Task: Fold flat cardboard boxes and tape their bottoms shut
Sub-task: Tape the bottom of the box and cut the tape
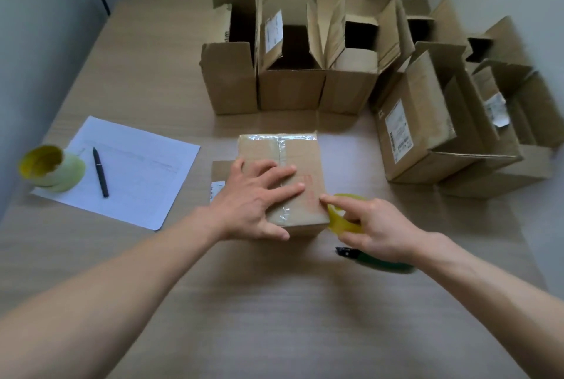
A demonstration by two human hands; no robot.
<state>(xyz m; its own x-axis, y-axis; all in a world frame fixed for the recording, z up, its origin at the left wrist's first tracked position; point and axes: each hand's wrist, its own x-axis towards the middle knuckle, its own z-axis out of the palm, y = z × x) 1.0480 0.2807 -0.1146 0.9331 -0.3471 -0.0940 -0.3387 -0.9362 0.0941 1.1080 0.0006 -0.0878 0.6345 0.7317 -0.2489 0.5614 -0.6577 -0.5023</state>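
A small cardboard box [305, 162] stands on the table with its closed flaps facing up and clear tape along the centre seam and far edge. My left hand [259, 198] lies flat on top of it, fingers spread over the taped seam. My right hand [375, 226] holds a yellow-cored roll of clear tape [341, 220] at the box's near right corner, index finger stretched out to the box edge. A flat piece of cardboard [219, 174] with a white label shows from under the box on the left.
Several assembled open boxes [290, 85] stand in a row at the back and on the right [427, 122]. A green-handled cutter [372, 259] lies under my right hand. At left, a white sheet [137, 171] carries a black pen [100, 172] and a second tape roll [48, 168].
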